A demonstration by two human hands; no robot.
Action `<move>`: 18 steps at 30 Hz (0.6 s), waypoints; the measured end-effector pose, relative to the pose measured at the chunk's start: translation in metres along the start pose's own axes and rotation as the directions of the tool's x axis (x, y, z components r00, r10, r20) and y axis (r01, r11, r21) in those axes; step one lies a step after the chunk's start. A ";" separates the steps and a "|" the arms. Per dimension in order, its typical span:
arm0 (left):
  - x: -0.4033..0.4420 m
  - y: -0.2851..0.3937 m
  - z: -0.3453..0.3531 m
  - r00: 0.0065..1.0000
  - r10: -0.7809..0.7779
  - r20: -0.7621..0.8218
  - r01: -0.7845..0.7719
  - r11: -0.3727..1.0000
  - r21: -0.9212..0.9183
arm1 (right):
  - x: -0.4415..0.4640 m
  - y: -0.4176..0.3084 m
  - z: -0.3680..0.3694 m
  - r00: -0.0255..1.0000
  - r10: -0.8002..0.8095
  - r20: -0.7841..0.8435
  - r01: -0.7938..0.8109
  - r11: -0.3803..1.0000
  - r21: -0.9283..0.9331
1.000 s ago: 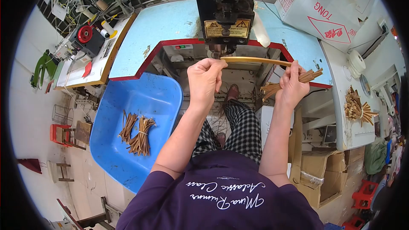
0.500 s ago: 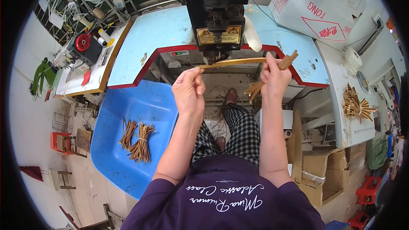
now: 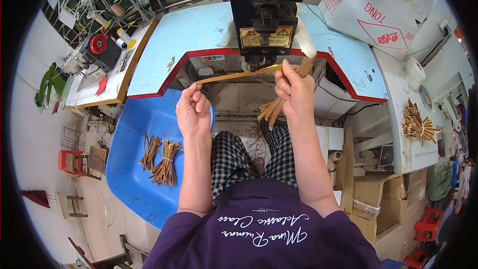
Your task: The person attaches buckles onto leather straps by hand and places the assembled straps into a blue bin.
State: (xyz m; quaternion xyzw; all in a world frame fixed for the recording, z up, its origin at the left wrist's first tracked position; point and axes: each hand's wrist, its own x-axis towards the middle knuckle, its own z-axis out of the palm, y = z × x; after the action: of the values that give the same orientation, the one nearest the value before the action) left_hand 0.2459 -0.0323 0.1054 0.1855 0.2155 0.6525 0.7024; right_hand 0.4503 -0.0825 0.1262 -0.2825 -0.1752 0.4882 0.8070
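Observation:
A thin tan strip point(image 3: 239, 75) is stretched between my two hands, just below the head of a black machine point(image 3: 265, 30). My left hand point(image 3: 193, 111) pinches the strip's left end. The other end is between the fingertips of my right hand point(image 3: 296, 89), which also grips a bundle of brown strips point(image 3: 273, 109) that sticks out above and below the fist. Two more bundles point(image 3: 166, 163) lie in a blue tub point(image 3: 130, 189) at the left.
The light-blue table point(image 3: 194, 27) has a red-edged cutout around the machine. Another strip bundle point(image 3: 419, 123) lies on the white side table point(image 3: 416, 157) at right. Cardboard boxes point(image 3: 378, 199) stand on the floor, and a wrapped box point(image 3: 368, 17) is at the back right.
Both hands have moved left with the strip, my left hand the farther and slightly down. The bundle in my right hand has shifted left with it.

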 end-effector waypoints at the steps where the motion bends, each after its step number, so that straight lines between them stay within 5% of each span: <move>1: 0.001 0.003 -0.003 1.000 0.007 -0.005 -0.007 1.000 -0.004 | -0.002 0.001 0.002 1.000 0.008 0.020 -0.008 1.000 -0.007; 18: 0.006 0.003 -0.029 0.993 0.050 -0.104 -0.046 0.998 0.039 | -0.022 0.019 0.015 0.985 -0.164 0.059 0.173 0.962 -0.212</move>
State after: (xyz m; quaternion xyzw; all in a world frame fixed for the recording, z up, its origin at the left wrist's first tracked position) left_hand 0.2280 -0.0262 0.0827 0.1691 0.2594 0.6740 0.6707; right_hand 0.4186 -0.0910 0.1263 -0.3429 -0.2670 0.4015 0.8062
